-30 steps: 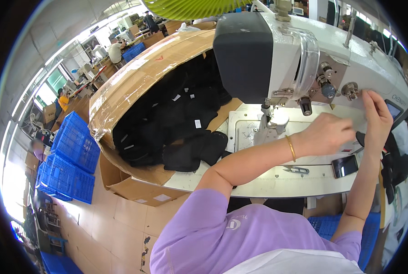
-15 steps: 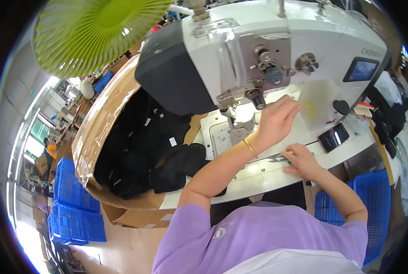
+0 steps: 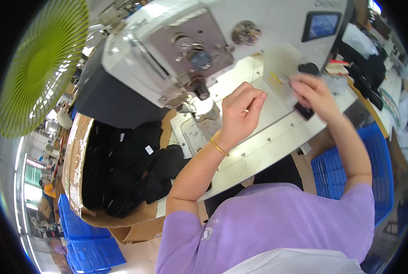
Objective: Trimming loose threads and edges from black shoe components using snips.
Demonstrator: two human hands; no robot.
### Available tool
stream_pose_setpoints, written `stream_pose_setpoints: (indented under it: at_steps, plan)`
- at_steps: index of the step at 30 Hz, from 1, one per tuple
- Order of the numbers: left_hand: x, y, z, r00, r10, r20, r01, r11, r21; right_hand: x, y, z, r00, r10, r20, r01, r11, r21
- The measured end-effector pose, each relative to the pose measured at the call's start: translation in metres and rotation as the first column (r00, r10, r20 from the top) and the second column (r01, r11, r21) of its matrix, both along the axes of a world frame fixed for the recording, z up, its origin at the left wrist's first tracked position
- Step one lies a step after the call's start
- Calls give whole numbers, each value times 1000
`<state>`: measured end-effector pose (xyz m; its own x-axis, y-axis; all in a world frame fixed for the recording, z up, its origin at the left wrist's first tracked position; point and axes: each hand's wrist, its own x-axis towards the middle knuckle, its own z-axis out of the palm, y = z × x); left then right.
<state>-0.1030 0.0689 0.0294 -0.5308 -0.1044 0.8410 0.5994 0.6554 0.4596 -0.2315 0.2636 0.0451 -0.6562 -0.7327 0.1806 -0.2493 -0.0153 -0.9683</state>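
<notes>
Gold bangle at wrist, left hand is pinched closed; how blurred right hand grips, I cannot tell.

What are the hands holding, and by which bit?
It can't be told. The left hand is curled closed with nothing visible in it, though something thin could be hidden. The right hand is too blurred to show what, if anything, it pinches.

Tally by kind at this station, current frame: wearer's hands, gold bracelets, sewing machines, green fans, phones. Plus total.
Hands: 2 (left hand, right hand)
Gold bracelet: 1
Sewing machine: 1
Green fan: 1
Phone, partly hidden: 1
Total: 6
</notes>
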Motion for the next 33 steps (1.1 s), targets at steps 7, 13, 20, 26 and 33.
stream_pose_setpoints:
  at_steps: [7, 13, 20, 26, 33]
  plan:
    - [-8, 21, -2, 995, -92, -27, 92, 995, 24, 1, -16, 97, 835, -13, -551, 106, 985, 136]
    - [0, 25, -2, 995, -99, 18, 97, 993, 68, 23, -23, 138, 816, 45, -577, 203, 911, 358]
    - [-10, 43, -24, 984, -171, 54, 162, 976, 143, 29, -27, 142, 735, 32, -677, 322, 863, 391]
    - [48, 95, -98, 813, -333, 477, 476, 852, -217, 12, -74, -31, 706, 386, -594, -65, 870, 488]
    - [153, -54, -81, 659, 454, 599, -246, 884, -399, -8, -90, -158, 567, 250, -785, 140, 910, 391]
